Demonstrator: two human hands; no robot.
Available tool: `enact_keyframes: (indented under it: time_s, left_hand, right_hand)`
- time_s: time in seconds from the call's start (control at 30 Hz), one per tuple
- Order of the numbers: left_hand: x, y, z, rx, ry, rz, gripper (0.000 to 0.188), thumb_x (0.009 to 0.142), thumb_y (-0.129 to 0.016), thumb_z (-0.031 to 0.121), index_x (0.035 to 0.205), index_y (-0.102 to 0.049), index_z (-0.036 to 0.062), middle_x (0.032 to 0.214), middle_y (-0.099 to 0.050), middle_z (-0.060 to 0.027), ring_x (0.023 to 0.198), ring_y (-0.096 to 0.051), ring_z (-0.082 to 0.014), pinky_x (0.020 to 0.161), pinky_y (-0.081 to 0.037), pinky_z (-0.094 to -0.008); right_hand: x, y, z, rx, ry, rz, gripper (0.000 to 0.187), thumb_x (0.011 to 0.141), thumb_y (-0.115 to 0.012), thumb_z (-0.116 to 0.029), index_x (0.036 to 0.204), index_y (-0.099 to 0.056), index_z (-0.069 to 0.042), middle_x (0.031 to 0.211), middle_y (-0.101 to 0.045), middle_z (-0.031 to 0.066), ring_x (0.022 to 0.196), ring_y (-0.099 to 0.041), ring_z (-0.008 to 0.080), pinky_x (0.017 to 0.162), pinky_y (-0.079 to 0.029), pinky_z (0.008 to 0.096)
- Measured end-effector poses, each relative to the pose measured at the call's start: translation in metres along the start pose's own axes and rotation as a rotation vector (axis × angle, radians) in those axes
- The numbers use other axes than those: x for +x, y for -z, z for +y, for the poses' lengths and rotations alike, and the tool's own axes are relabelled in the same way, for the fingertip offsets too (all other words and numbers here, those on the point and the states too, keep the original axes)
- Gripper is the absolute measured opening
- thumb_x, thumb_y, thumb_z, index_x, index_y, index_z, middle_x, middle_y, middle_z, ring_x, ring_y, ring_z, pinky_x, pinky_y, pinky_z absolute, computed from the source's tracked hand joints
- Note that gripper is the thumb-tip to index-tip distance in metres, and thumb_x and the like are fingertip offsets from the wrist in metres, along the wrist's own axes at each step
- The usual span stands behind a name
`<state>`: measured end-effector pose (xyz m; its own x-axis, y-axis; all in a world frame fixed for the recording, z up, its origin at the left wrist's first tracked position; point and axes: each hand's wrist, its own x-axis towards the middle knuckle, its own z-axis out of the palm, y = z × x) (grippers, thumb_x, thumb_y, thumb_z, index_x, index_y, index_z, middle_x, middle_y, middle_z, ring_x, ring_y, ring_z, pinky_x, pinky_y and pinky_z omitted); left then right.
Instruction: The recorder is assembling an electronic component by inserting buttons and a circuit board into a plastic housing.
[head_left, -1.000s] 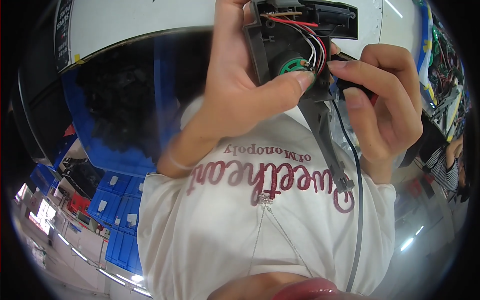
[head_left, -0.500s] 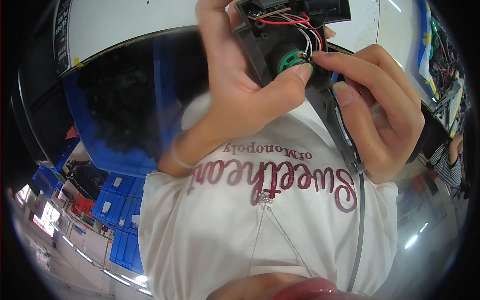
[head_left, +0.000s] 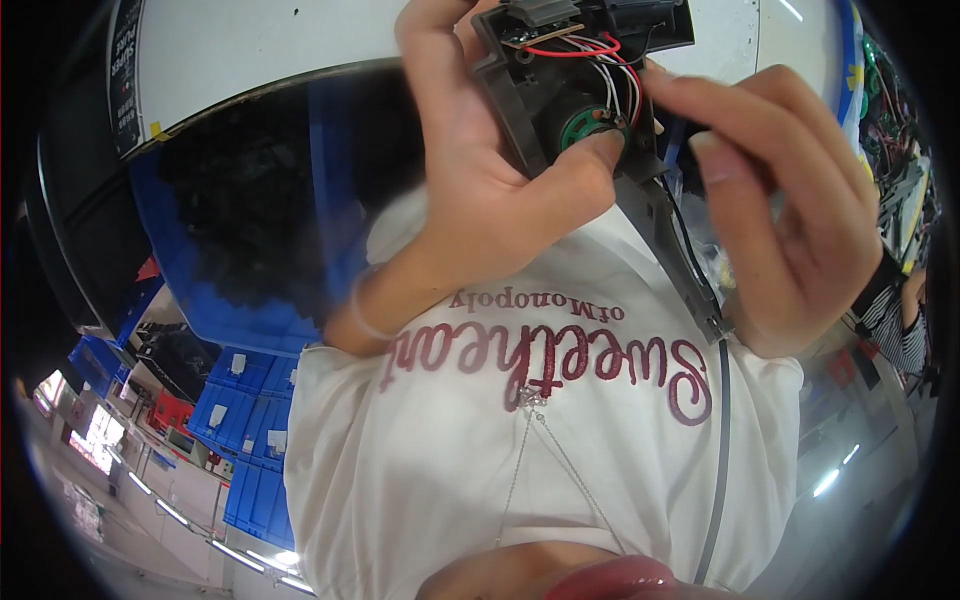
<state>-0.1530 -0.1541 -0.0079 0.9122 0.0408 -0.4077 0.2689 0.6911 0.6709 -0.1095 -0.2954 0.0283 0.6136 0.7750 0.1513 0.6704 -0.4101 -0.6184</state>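
My left hand (head_left: pixel 490 190) grips a dark grey plastic housing (head_left: pixel 515 125) from the left and underneath, its thumb pressed on a round green-and-black part (head_left: pixel 580 128) seated inside. Red, white and black wires (head_left: pixel 612 65) run from that part to a small circuit board (head_left: pixel 540 36) at the top. A long narrow arm of the housing (head_left: pixel 668 235) slants down to the right, a thin black wire lying along it. My right hand (head_left: pixel 790 190) is just right of the housing, thumb and index finger apart with nothing visible between them. The index fingertip is close to the housing's edge; contact is unclear.
A white worktop (head_left: pixel 250 40) spans the far side. Below it, to the left, a blue bin (head_left: pixel 240 318) holds many dark pieces. Stacked blue crates (head_left: pixel 225 410) stand farther left. At the far right are tangled wires and parts, with a person in a striped sleeve (head_left: pixel 890 320).
My right hand has drawn away to the right from the wires and the housing's arm, its fingers spreading. My left hand keeps its hold, with the thumb still on the round part.
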Motion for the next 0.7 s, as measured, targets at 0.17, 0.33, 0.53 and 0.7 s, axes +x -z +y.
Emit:
enact_keyframes:
  time_s: [0.17, 0.33, 0.53, 0.7]
  left_hand:
    - [-0.003, 0.006, -0.001, 0.003, -0.022, 0.014, 0.083, 0.062, -0.063, 0.005, 0.135, -0.023, 0.0012, 0.130, -0.037, -0.0254, 0.114, -0.048, -0.0360, 0.092, -0.048, -0.0453]
    - [-0.004, 0.007, -0.001, 0.004, -0.027, 0.003, 0.083, 0.062, -0.062, 0.005, 0.135, -0.023, 0.0013, 0.130, -0.037, -0.0253, 0.113, -0.049, -0.0358, 0.091, -0.048, -0.0451]
    - [-0.004, 0.008, -0.002, 0.008, -0.047, 0.011, 0.082, 0.062, -0.062, 0.004, 0.134, -0.023, 0.0015, 0.130, -0.037, -0.0253, 0.113, -0.049, -0.0356, 0.090, -0.048, -0.0449]
    - [-0.005, 0.003, -0.005, 0.011, -0.058, 0.005, 0.082, 0.062, -0.061, 0.004, 0.134, -0.023, 0.0016, 0.129, -0.038, -0.0252, 0.112, -0.049, -0.0355, 0.090, -0.048, -0.0448]
  right_hand:
    - [0.004, -0.027, 0.004, -0.042, -0.033, 0.137, 0.025, 0.074, -0.060, 0.009, 0.098, -0.064, 0.003, 0.073, -0.052, 0.0035, 0.057, -0.045, 0.0076, 0.048, -0.031, 0.0208]
    - [0.006, -0.025, 0.001, 0.006, -0.169, 0.057, 0.024, 0.076, -0.059, 0.009, 0.099, -0.063, 0.004, 0.070, -0.049, 0.0042, 0.056, -0.043, 0.0091, 0.048, -0.031, 0.0218]
    - [0.009, -0.023, -0.006, -0.021, -0.174, 0.054, 0.023, 0.077, -0.059, 0.009, 0.099, -0.063, 0.004, 0.068, -0.049, 0.0036, 0.055, -0.042, 0.0090, 0.047, -0.031, 0.0218]
    - [0.013, -0.020, 0.000, -0.121, -0.031, 0.070, 0.022, 0.072, -0.063, 0.011, 0.092, -0.065, 0.005, 0.069, -0.054, 0.0056, 0.056, -0.047, 0.0100, 0.047, -0.034, 0.0205]
